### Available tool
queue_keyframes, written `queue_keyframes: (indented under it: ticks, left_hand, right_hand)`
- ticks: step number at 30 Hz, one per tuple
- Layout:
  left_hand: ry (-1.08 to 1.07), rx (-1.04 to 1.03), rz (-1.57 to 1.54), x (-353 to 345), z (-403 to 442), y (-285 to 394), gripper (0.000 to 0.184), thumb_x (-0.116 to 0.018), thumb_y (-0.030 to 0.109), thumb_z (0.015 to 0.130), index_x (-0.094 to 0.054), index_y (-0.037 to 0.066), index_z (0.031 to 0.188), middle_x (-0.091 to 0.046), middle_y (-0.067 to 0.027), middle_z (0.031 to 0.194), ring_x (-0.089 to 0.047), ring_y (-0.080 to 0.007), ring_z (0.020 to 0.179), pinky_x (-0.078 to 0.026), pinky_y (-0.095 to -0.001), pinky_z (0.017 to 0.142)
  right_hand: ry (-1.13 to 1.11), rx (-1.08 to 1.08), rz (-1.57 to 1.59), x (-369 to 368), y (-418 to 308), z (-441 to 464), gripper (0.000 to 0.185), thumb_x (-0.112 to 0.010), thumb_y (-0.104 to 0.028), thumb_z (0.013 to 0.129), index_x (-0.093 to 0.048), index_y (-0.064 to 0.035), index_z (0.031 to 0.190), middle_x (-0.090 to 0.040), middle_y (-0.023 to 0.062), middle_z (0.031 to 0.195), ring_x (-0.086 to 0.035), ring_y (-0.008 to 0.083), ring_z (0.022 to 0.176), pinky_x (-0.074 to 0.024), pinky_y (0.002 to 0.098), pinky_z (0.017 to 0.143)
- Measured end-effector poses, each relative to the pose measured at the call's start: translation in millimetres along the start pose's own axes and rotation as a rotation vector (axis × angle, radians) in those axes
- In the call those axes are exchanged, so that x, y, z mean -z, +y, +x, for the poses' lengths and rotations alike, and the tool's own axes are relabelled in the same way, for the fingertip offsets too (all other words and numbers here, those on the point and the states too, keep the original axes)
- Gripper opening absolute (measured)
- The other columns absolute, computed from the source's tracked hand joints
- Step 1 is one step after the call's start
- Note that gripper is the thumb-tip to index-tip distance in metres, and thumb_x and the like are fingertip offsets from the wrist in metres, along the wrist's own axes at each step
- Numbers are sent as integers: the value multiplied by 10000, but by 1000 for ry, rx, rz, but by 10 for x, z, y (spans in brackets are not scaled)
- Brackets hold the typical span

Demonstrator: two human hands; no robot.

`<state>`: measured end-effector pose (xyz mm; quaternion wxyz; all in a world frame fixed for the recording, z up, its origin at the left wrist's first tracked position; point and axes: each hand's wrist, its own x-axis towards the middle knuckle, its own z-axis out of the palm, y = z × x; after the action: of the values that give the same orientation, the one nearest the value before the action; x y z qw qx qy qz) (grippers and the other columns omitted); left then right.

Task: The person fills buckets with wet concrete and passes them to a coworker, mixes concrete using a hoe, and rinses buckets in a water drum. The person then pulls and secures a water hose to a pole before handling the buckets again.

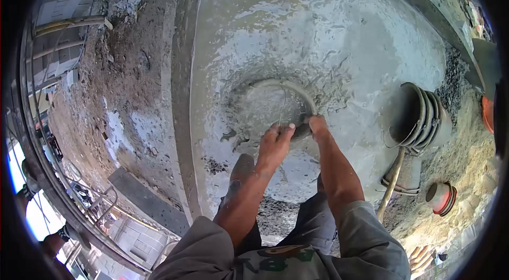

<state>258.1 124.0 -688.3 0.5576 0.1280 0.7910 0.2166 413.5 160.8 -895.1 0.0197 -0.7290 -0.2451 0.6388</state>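
A round bucket (306, 101), coated in grey slurry, sits tilted and partly sunk in the wet cement mix (339, 41). Its curved rim shows on the far and right sides; the near part is mostly behind my hands. My right hand (318, 125) is closed round the rim at the right. Beside it, my left hand (275, 144) has its fingers curled at the bucket's near edge, where a thin wire handle (282, 108) meets them. Wet grey mix lies inside the bucket's mouth.
Nested dark buckets (424, 118) lie on their side at the right, by a wooden handle (391, 184). Smaller red-rimmed buckets (441, 198) lie lower right. A concrete edge (183, 84) bounds the mix at left, with rough soil (124, 78) and a dark board (146, 200) beyond.
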Motion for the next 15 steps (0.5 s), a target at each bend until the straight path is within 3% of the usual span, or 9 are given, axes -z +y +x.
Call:
queue_keyframes:
  ticks: [3,4,7,10,12,13,15]
  left_hand:
    - [110,-120,-79,270,-453,190,449,-579,376,853,-591,-27,1049,-632,-207,901,-602,-294,864,-450,-360,783]
    - [152,-152,-69,495,-647,319,476,-588,355,854,-541,-10,1157,-642,-194,908,-609,-275,857,-455,-362,768]
    - [255,-122,-406,1127,-1250,457,443,-605,339,854,-522,20,1151,-628,-119,838,-582,-202,766,-452,-335,694]
    - [260,-48,-507,1675,-2092,995,390,-623,334,852,-509,57,1102,-572,-57,809,-518,-143,740,-418,-293,655]
    - [296,-184,-584,2094,-2517,1275,352,-636,335,847,-509,72,1044,-525,-18,763,-465,-104,691,-378,-259,601]
    - [301,-251,-612,2285,-2713,1380,335,-642,335,845,-509,79,1015,-501,2,739,-439,-85,667,-358,-242,574]
    - [395,-401,-667,2714,-3079,1610,330,-642,342,842,-513,82,1000,-479,21,699,-412,-64,591,-319,-220,511]
  right_hand:
    - [-99,-152,4,-71,-177,-618,335,-621,-86,687,-612,31,1002,-610,122,824,-579,196,666,-434,351,541]
    - [-161,-196,-29,-85,-392,-932,372,-631,-92,687,-608,22,1041,-624,137,872,-605,201,720,-451,349,563]
    - [-312,173,-202,-21,-766,-1851,541,-648,-112,716,-506,-15,1229,-611,157,1056,-618,212,858,-494,340,640]
    - [-485,247,-235,329,-1560,-2823,664,-622,-118,773,-334,-49,1367,-563,154,1173,-620,246,884,-536,357,693]
    - [-322,507,-586,659,-1808,-2922,654,-635,-156,767,-363,-36,1349,-597,158,1128,-623,210,870,-533,327,666]
    - [-152,696,-798,876,-1927,-2905,595,-644,-219,730,-463,-16,1259,-622,204,1083,-624,321,954,-505,363,823]
    - [115,822,-1028,1267,-2353,-3313,491,-613,-187,717,-541,-16,1171,-648,212,988,-624,345,940,-494,373,839]
